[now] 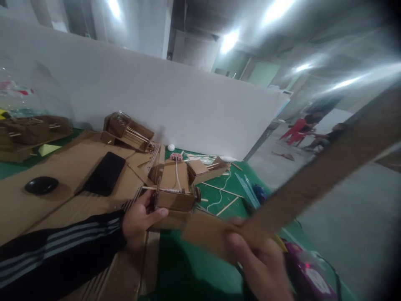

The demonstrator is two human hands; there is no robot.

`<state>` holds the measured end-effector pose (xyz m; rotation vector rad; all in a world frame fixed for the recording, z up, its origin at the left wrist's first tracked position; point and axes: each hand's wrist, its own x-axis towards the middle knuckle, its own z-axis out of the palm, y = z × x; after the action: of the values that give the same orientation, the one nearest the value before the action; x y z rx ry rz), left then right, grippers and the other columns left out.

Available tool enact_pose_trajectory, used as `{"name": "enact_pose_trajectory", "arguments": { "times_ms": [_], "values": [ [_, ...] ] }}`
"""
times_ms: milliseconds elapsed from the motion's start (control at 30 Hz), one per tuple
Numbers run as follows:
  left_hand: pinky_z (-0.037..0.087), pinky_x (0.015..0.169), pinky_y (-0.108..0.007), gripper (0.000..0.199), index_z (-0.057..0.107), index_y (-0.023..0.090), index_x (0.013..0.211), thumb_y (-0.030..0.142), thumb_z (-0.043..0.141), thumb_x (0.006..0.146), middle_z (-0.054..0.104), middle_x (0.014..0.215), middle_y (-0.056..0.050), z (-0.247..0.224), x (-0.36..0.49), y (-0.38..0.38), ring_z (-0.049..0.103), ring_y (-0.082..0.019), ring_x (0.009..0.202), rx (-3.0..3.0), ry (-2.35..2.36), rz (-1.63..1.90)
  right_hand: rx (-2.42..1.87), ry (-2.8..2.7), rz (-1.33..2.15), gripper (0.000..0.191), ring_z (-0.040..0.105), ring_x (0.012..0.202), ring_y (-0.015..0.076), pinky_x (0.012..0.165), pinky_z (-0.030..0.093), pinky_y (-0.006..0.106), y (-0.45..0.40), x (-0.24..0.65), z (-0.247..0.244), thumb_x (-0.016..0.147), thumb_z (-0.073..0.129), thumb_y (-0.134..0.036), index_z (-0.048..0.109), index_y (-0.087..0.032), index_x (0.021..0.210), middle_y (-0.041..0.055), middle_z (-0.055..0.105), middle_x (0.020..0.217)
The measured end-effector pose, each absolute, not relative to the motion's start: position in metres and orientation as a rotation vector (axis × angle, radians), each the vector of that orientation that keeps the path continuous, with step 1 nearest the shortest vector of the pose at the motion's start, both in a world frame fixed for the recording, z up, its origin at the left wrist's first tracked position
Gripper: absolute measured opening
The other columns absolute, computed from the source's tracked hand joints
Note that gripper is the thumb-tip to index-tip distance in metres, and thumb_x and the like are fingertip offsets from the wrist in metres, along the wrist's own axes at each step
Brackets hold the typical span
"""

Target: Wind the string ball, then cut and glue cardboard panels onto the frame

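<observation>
My left hand (142,217), in a black sleeve with grey stripes, closes on the lower left side of a small cardboard box model (175,200). The model has a stick through its side, a round cardboard disc at its right and a white string on top. My right hand (260,255) grips a long cardboard strip (322,171) that slants up to the right, smeared by motion. From the same fingers a flat cardboard piece (209,234) juts out leftward, close to the model. I cannot tell whether strip and flat piece are joined.
A phone (105,173) and a black mouse (41,184) lie on cardboard sheets at left. Other cardboard models (128,131) stand near the white partition (175,96). Wooden sticks (228,206) are scattered on the green tabletop (188,267). A purple device (310,271) sits at lower right.
</observation>
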<state>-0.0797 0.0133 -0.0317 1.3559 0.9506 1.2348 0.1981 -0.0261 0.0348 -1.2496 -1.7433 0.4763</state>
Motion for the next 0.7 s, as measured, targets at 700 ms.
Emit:
{"name": "enact_pose_trajectory", "arguments": {
  "times_ms": [700],
  "values": [
    [0.036,0.113,-0.041,0.065,0.026,0.013,0.147,0.032,0.053,0.092,0.048,0.145,-0.017,-0.033,-0.084,0.017,0.049,-0.026,0.132,1.892,1.049,1.089,-1.189,-1.621,0.482,0.034,0.067,0.063,0.0234,0.055,0.053,0.031,0.022,0.127,0.015,0.082,0.065,-0.051,0.074,-0.018,0.077,0.0074,0.075,0.073]
  ]
}}
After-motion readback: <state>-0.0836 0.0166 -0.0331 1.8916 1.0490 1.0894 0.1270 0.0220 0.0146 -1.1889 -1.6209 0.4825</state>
